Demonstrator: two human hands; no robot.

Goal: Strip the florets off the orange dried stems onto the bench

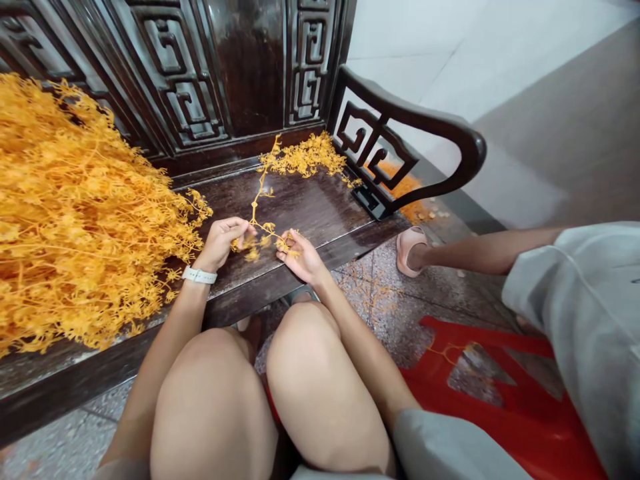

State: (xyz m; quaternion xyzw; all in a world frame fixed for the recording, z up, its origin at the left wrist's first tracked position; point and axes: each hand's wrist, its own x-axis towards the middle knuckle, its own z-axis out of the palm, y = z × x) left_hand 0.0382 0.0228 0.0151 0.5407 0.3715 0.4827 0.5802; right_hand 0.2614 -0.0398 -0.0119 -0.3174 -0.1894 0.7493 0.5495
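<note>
A thin orange plastic sprig [260, 200] with small leafy tips lies across the dark wooden bench seat [320, 207]. My left hand [223, 241], with a white watch at the wrist, is closed in a pinch on the sprig's lower end. My right hand [303, 257] sits just to its right, fingers curled around a small orange cluster of the same sprig. Both hands rest at the front edge of the seat, above my bare knees.
A big heap of orange sprigs [75, 213] fills the bench's left side. A smaller pile [307, 157] lies at the back by the carved armrest [415, 127]. Another person's leg and pink slipper [410, 250] are at right, beside a red stool [500, 393].
</note>
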